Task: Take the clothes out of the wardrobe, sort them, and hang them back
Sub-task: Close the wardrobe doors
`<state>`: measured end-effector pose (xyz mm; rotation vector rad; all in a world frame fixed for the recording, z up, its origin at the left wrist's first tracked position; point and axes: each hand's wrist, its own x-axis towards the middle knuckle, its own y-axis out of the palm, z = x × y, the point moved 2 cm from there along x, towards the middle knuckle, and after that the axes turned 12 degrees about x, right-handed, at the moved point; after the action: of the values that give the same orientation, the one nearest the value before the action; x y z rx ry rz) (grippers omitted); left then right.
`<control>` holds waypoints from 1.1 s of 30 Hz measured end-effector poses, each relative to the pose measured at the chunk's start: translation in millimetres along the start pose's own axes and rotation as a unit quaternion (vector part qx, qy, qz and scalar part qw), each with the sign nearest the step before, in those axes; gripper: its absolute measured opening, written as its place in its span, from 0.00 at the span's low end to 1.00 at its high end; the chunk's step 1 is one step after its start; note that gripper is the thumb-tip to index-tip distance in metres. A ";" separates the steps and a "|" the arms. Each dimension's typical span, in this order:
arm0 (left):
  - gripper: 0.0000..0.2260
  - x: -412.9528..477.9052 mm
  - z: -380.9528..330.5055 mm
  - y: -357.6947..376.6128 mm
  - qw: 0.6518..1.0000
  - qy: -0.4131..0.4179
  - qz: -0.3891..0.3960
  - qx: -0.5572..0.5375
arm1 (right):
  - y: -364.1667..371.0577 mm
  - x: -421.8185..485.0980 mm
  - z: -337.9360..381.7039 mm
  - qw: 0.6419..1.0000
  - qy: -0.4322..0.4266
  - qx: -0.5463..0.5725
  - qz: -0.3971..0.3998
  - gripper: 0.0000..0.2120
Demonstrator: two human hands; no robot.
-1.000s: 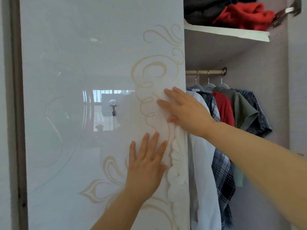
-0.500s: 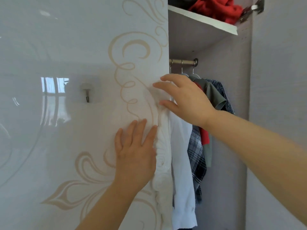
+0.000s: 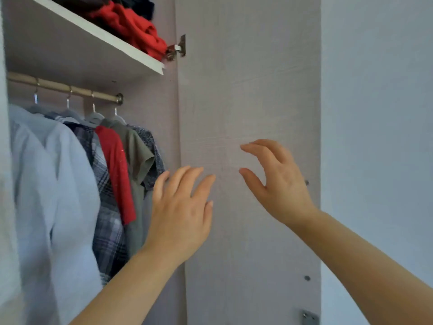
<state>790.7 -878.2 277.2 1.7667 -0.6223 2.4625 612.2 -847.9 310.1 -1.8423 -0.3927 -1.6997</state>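
Several shirts hang on hangers from a rail point(image 3: 58, 86) inside the wardrobe: a pale blue shirt point(image 3: 54, 184) at the left, a plaid shirt point(image 3: 106, 207), a red top point(image 3: 117, 170), an olive top point(image 3: 138, 160) and a dark speckled one point(image 3: 152, 148). My left hand point(image 3: 182, 212) is raised with fingers straight, just right of the clothes, holding nothing. My right hand point(image 3: 278, 181) hovers in front of the inner face of the open right door point(image 3: 248, 90), fingers loosely curved and empty.
A white shelf point(image 3: 98, 36) above the rail carries a crumpled red garment point(image 3: 138, 29) and dark clothes. A metal hinge point(image 3: 177, 49) joins the right door to the wardrobe side. A pale wall point(image 3: 379, 113) lies to the right.
The glossy left door has slid out of view to the left, exposing the hanging clothes. Both hands have come off that door and now hang in the air further right.
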 end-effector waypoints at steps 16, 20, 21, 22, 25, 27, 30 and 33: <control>0.20 185.6 -218.3 74.8 0.960 0.172 0.117 0.186 | -117.0 -74.6 -197.6 0.997 0.071 -0.021 -0.034 0.16; 0.21 191.8 -218.3 80.7 0.919 0.211 0.139 0.302 | -88.3 -82.6 -217.1 0.994 0.094 0.059 -0.015 0.16; 0.21 190.9 -218.4 78.2 0.911 0.221 0.138 0.321 | -80.7 -84.7 -217.8 0.992 0.096 0.081 -0.009 0.18; 0.21 189.6 -218.3 74.8 0.903 0.228 0.137 0.338 | -74.0 -86.7 -217.1 0.990 0.096 0.104 -0.002 0.20; 0.21 184.2 -209.1 60.6 0.908 0.223 0.107 0.338 | -57.3 -90.1 -207.1 0.978 0.098 0.182 0.018 0.23; 0.19 175.7 -195.3 46.0 0.927 0.222 0.053 0.299 | -47.5 -90.5 -192.5 0.966 0.091 0.239 0.037 0.22; 0.16 156.6 -166.7 22.7 0.925 0.246 -0.057 0.284 | -30.2 -90.5 -159.8 0.945 0.067 0.310 0.076 0.23; 0.17 136.0 -134.9 -8.0 0.915 0.252 -0.063 0.309 | -12.7 -90.5 -116.3 0.915 0.054 0.387 0.098 0.24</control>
<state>624.3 -850.0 368.4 1.1106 0.3399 3.0344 499.4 -892.1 225.3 -1.1523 -0.6899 -1.2385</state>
